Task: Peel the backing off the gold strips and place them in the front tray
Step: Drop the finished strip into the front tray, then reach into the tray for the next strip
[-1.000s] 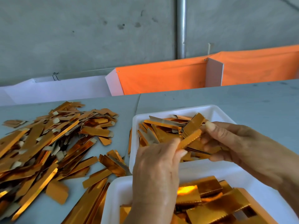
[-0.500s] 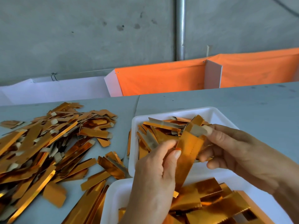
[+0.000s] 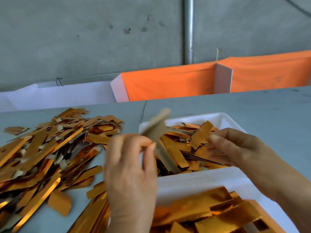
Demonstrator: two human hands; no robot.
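The left hand (image 3: 131,179) pinches a dull grey-beige backing strip (image 3: 157,128) between thumb and forefinger. The strip is motion-blurred and points up and to the right, over the left rim of the rear white foam tray (image 3: 223,119). Half a second earlier this hand pinched the lower part of a single gold strip that both hands shared; the two layers are now apart, and the left hand stands higher and further left.

The right hand (image 3: 235,148) grips the short gold foil strip (image 3: 201,134) at its lower end, with thumb and fingers curled round it. The strip tilts up to the right above the rear tray, clear of the heap of gold strips lying in that tray. Earlier it hung longer and near vertical between the hands.

The front white foam tray (image 3: 193,180), nearest the camera, holds wider gold foil pieces (image 3: 185,211) with serrated edges. The held strip is not in this tray.

To the left, a loose pile of long gold strips with grey backing tabs (image 3: 47,148) covers the grey table (image 3: 252,106); its layout matches the earlier frame. Beyond the table stand an orange cloth panel (image 3: 168,81) and a white board (image 3: 67,93) before a concrete wall (image 3: 84,39).
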